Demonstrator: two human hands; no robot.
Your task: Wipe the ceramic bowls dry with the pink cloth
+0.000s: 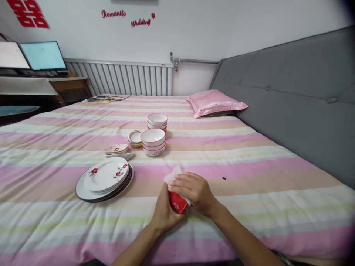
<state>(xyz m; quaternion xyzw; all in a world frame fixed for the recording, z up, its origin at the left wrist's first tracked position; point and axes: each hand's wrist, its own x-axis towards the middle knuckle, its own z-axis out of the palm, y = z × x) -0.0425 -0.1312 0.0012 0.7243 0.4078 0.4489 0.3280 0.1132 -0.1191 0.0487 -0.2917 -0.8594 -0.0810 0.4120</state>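
My left hand is closed around the lower left side of a small red square-cornered object with a pale mark on it. Its exact kind is unclear, since both hands cover much of it. A white tissue or thin cloth is under the fingers of my right hand, pressed over the top of the red object. To the left lies a stack of plates, the upper ones white with red flowers. Beyond the hands stand two stacks of white red-rimmed bowls, one behind the other.
Small dishes and little round saucers sit between plates and bowls. A tiny black piece lies right of my hands on the striped bedspread. Farther back are a pink pillow, cables and a grey headboard.
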